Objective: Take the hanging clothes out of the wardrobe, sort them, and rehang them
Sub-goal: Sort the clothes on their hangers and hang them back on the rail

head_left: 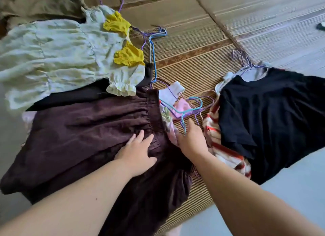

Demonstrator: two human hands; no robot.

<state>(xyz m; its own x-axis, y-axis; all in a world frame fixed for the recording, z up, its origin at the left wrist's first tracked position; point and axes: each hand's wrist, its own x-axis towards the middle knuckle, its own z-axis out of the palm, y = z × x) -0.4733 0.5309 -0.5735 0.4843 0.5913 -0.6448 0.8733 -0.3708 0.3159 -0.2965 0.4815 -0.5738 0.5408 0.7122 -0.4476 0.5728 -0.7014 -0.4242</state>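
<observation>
Brown skirt (pixel 91 135) is spread flat on the woven mat (pixel 191 47), with the left hand (pixel 139 151) resting open and flat on its pleats near the waistband. Right hand (pixel 190 139) reaches just past the waistband to a teal hanger (pixel 189 110), fingers loose, not clearly gripping anything. Pale green dress (pixel 58 54) lies up left, black top (pixel 274 116) over a striped shirt (pixel 221 144) on the right.

Your left hand (pixel 139 152) rests on matt, finely ribbed dark brown cloth (pixel 91 139). Woven straw mat (pixel 193 59): ridged, faintly glossy. Pale green dress (pixel 58 54): crinkled cloth. Black top (pixel 267 116): smooth, matt. Hangers (pixel 193 107): thin coated wire.
</observation>
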